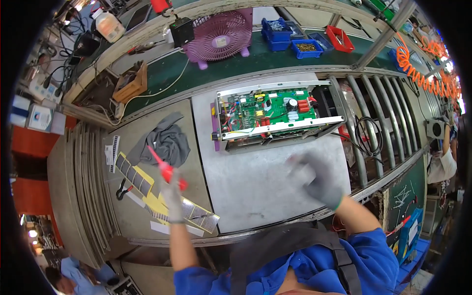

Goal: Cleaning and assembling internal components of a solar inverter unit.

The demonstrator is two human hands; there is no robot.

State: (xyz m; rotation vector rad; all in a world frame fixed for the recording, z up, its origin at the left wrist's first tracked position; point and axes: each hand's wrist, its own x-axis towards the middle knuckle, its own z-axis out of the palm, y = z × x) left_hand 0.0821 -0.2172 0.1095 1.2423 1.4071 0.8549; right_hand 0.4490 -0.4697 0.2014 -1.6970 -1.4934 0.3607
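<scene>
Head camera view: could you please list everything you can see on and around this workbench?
Open metal chassis: one, grey, with a green circuit board inside, far middle of the grey mat.
Desk fan: one, purple, on the back shelf.
Parts bins: several blue, one red, right of the fan.
Cloth: one, grey, left of the chassis.
Label sheets: a few, yellow backing, front left.
Coiled air hose: one, orange, far right.
Wooden box: one, brown, back left.
Screwdriver: one, red, in the left hand.
Left hand: grey glove, over the labels.
Right hand: grey glove, blurred, above the mat.
</scene>
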